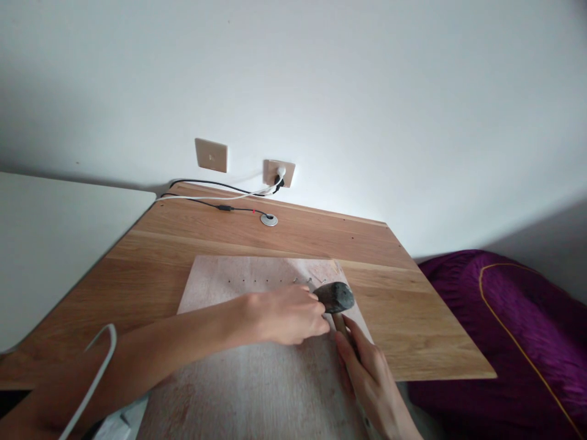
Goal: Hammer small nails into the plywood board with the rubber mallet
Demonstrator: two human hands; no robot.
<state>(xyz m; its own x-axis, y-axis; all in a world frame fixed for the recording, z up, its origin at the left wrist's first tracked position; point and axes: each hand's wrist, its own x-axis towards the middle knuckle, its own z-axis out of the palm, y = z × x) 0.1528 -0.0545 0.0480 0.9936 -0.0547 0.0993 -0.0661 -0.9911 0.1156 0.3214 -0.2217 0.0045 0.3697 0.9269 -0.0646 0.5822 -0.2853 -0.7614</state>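
Hammer head [337, 297] dull, scuffed, metal by look, on a matt wooden handle [339, 322] – board [247, 379] matt wood, slightly rough, mottled; nails [324, 281] metallic; tabletop [413, 324] smooth grained wood, faint sheen; grommet [263, 220] silvery metal-like – purple cloth [527, 342] glossy, creased.

- board [211, 275]: flat on table [413, 330].
- nails [323, 281]: at board, near its far edge, at right end of row of dots [267, 281].
- left hand [293, 315]: over board, in front of row.
- hammer [337, 299]: in right hand [367, 366]; head just right of left hand.
- cable grommet [269, 222]: in table, behind board.
- socket [288, 176]: on wall [321, 91] behind table, right of wall plate [211, 155].
- cables [211, 197]: from socket leftward, along table rear.
- fabric bundle [458, 318]: right of table.
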